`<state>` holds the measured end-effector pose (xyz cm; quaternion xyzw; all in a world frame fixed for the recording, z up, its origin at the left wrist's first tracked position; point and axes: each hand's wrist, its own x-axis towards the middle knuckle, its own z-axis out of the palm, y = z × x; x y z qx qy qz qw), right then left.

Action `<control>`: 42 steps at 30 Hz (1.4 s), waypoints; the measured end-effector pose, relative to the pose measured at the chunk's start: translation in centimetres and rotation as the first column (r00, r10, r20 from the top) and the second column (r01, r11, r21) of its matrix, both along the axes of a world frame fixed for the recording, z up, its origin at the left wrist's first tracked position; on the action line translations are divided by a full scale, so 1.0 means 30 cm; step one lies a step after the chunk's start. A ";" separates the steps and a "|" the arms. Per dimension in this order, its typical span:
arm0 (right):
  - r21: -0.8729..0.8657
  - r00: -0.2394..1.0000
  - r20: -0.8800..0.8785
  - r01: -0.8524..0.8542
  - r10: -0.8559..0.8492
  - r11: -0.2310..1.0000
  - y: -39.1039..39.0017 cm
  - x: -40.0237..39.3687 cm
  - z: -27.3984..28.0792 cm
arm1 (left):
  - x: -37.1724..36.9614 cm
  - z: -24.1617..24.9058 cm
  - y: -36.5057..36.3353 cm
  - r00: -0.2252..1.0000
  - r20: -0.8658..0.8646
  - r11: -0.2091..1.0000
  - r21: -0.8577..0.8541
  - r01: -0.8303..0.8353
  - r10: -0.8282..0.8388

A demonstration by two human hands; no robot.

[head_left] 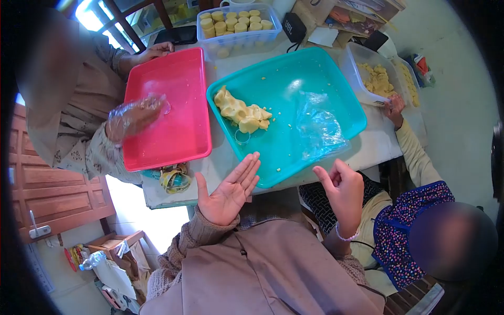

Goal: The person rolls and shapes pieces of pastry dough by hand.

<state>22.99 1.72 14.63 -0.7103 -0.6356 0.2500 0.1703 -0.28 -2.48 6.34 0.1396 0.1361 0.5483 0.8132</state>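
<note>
My left hand is held palm up in front of the teal tray, its fingers stretched out and nothing on the palm. To its right, my right hand is raised with fingers curled in and the thumb sticking up; no object shows in it. A bracelet circles that wrist. In the teal tray lies a lump of pale yellow dough among scattered crumbs. Close to the dough rests a thin ring. Crumpled clear plastic covers part of the tray's right side.
At left, a person's plastic-gloved hand is over a pink tray. Behind, a clear box holds several round dough pieces. Another person's hand touches a tub of crumbly dough. A black speaker stands between.
</note>
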 end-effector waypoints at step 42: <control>0.467 0.808 -0.509 -0.031 0.297 0.883 0.133 -0.211 -0.216 | 0.054 -0.004 0.063 0.904 -0.366 0.951 0.284 -0.119 0.222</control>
